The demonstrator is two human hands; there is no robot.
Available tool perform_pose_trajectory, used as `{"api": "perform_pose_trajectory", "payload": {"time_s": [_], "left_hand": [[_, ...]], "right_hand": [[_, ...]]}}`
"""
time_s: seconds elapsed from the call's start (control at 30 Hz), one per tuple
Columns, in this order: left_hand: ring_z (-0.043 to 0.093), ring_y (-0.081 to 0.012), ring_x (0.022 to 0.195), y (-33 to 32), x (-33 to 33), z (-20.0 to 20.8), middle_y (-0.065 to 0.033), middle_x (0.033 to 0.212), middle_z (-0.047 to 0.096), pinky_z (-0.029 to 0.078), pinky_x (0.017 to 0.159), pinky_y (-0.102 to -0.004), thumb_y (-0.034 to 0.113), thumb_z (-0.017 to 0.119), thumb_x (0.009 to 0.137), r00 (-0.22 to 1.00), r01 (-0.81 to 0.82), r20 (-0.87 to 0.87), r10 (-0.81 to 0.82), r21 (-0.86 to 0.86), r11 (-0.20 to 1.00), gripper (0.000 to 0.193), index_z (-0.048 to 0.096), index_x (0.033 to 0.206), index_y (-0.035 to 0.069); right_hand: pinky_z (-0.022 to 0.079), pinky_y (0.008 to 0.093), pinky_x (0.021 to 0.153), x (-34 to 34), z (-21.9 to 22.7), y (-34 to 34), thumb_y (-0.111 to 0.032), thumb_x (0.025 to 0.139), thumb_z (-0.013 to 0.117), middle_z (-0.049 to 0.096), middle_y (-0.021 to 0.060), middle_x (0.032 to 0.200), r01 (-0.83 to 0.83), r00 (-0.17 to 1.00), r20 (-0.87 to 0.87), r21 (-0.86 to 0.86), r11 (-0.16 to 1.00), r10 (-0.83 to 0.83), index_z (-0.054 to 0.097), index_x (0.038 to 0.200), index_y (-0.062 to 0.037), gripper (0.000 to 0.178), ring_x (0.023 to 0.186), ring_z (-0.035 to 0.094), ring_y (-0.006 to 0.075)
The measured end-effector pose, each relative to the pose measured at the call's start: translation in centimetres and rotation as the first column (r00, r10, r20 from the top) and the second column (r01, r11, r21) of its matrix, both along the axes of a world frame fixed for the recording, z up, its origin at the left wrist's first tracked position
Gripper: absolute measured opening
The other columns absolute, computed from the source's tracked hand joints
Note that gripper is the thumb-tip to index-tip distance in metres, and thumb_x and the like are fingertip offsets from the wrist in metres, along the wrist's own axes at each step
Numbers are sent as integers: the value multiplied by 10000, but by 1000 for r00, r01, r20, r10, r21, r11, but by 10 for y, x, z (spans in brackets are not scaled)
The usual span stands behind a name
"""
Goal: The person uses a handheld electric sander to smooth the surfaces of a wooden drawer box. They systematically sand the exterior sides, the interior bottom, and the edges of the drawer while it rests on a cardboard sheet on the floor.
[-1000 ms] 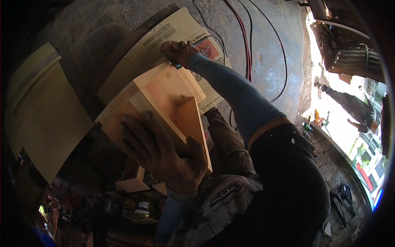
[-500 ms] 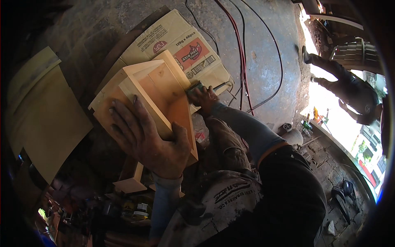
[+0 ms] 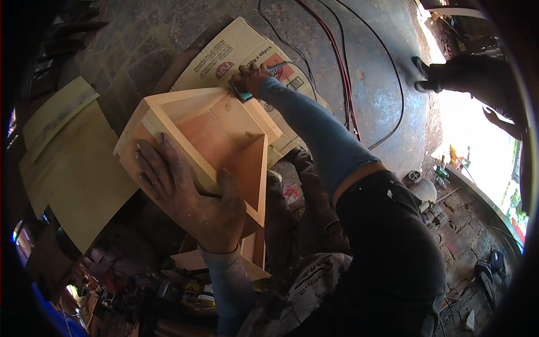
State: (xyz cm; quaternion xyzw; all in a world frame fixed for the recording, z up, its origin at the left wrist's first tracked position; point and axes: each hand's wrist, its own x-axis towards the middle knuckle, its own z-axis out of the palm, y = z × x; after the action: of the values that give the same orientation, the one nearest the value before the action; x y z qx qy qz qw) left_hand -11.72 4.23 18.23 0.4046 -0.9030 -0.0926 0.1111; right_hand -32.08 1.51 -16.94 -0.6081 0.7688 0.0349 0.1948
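An open pale wooden box (image 3: pixel 224 132) sits tilted in front of me. My left hand (image 3: pixel 191 199) is spread over its near side wall, thumb hooked over the rim, and holds it steady. My right hand (image 3: pixel 252 77), in a blue sleeve, reaches across to the box's far corner. It presses a small teal sanding pad (image 3: pixel 242 95) against the far edge.
A flattened cardboard carton (image 3: pixel 222 53) lies on the concrete floor under the box. Red and black cables (image 3: pixel 339 73) run across the floor behind. Yellowish boards (image 3: pixel 73 163) lie at the left. Another person (image 3: pixel 471 73) stands at the far right by the bright doorway.
My right hand drew back along the box's right side half a second ago and is at the far corner again. The box has turned a little under my left hand.
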Motion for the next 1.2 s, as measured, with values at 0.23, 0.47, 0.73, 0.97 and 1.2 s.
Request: {"api": "perform_pose_trajectory", "payload": {"time_s": [0.23, 0.47, 0.73, 0.97, 1.2], "left_hand": [[235, -458, 1550, 2, 9, -8, -316, 1626, 317, 127, 1238, -633, 283, 669, 744, 998, 28, -59, -30, -22, 999, 909, 401, 1561, -8], [341, -489, 1480, -3, 15, -13, -343, 1547, 408, 249, 1192, -660, 291, 709, 762, 986, 108, -105, -126, -168, 980, 822, 471, 1488, -14], [451, -478, 1374, -19, 17, -36, -257, 1402, 561, 315, 1170, -600, 370, 670, 784, 966, 131, -171, -196, -329, 935, 720, 568, 1392, -1], [432, -415, 1416, 4, 18, -20, -231, 1441, 561, 260, 1214, -522, 250, 742, 748, 961, 113, -226, -162, -216, 970, 759, 528, 1411, -53], [460, -377, 1404, 12, 25, 0, -251, 1442, 558, 271, 1214, -503, 238, 764, 750, 987, 74, -105, -122, -382, 921, 765, 525, 1408, -70]], "right_hand": [[406, 645, 1047, 53, -10, 105, -297, 1008, 530, 413, 123, 1523, -140, 988, -67, 22, 990, 141, 421, 1508, -364, 516, 1385, 445, 401], [376, 665, 1069, 113, 7, 248, -265, 981, 562, 400, 140, 1530, -67, 998, -5, 182, 981, 69, 368, 1558, -306, 610, 1408, 407, 421], [352, 666, 1111, 188, 51, 264, -269, 981, 546, 408, 178, 1533, -95, 995, 18, 12, 995, 95, 407, 1545, -305, 582, 1415, 410, 401], [277, 685, 1165, 197, 13, 229, -228, 1045, 438, 256, 200, 1671, -138, 981, -126, 61, 989, 144, 352, 1601, -319, 570, 1487, 347, 401], [213, 732, 1186, 215, 27, 199, -256, 1040, 461, 242, 197, 1668, -58, 998, -12, 261, 964, 63, 345, 1608, -316, 583, 1515, 285, 407]]}}
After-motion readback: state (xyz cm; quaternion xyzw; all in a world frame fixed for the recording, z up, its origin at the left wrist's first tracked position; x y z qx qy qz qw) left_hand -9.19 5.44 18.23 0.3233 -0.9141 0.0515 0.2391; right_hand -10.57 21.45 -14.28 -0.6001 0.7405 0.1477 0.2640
